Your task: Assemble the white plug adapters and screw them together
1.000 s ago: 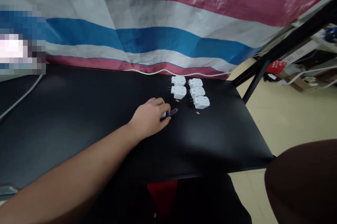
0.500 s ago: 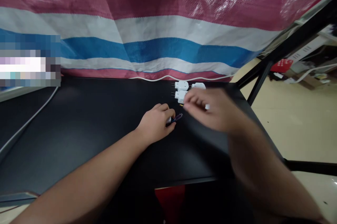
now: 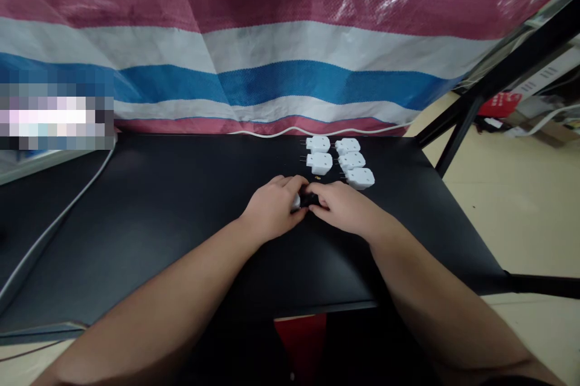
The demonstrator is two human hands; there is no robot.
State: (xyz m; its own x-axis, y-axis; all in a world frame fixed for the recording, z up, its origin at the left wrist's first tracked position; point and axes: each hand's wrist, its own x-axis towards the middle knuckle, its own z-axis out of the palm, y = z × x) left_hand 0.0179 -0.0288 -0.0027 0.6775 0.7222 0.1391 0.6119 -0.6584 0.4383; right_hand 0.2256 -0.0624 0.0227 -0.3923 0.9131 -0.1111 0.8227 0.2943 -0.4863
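My left hand (image 3: 274, 208) is closed around a small white object (image 3: 296, 202), mostly hidden by the fingers, so its kind is unclear. Fingertip to fingertip with it, my right hand (image 3: 342, 208) is in a pinch. Whatever lies between its fingers is hidden in the dark gap. Both hands are low over the black table (image 3: 181, 193). Just beyond them are several white two-pin plugs in two columns, among them a left front plug (image 3: 319, 162) and a right front plug (image 3: 360, 178), pins pointing left. A tiny brass-coloured piece (image 3: 318, 177) lies by the left column.
A striped plastic sheet (image 3: 272, 81) hangs behind the table, with a white cable (image 3: 272, 133) along its foot. Another cable (image 3: 58, 208) runs down the left side from a blurred-out screen. A black metal frame (image 3: 457, 132) stands at the right.
My right hand has come left and down from over the plugs to meet my left hand, uncovering the right column. The dark loop-shaped item at my left fingertips is no longer distinct.
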